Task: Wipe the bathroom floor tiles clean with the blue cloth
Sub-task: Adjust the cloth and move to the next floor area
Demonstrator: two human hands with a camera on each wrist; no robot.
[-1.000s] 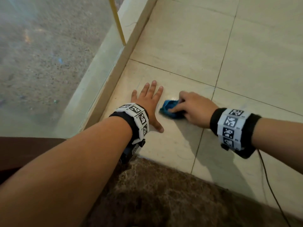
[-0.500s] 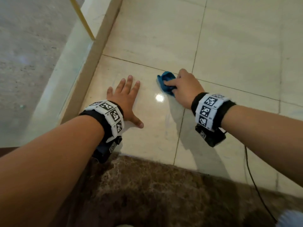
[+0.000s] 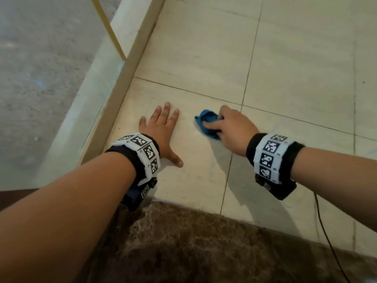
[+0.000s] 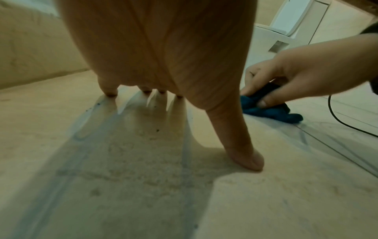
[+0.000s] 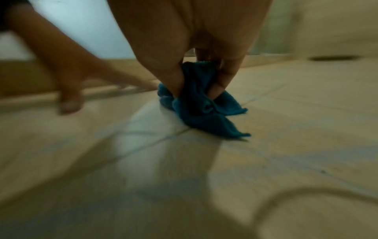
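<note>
**Cloth bunched under the right hand on the tiles**

Cloth [image 3: 207, 124], blue and crumpled, lies on the pale tiles [image 3: 295, 82] just left of a grout line, a little way right of the left hand. The right hand [image 3: 230, 127] grips it from above: thumb and fingers curl round the bunched fabric and pinch it against the floor, as the right wrist view shows [image 5: 201, 100], with loose corners spilling out nearer the camera. That view is blurred.

The left hand [image 3: 161, 135] rests flat on the same tile, fingers straight and slightly spread, thumb stuck out to the right; it holds nothing. From the left wrist view its fingertips [image 4: 111, 93] touch the floor, and faint bluish streaks and dark specks mark the tile beneath the palm.

To the left, just beside the left hand, a raised beige curb [image 3: 122, 78] runs from near to far, with a glass panel [image 3: 40, 78] beyond it and a thin yellow strip [image 3: 108, 27] standing at its edge. Along the near edge a dark brown marble sill [image 3: 204, 248] borders the tiles. A black cable [image 3: 324, 231] trails over the floor near the right wrist. Far off in the left wrist view stands a white toilet [image 4: 286, 24]. Both wrists wear bands [image 3: 271, 158] printed with black-and-white markers.
</note>
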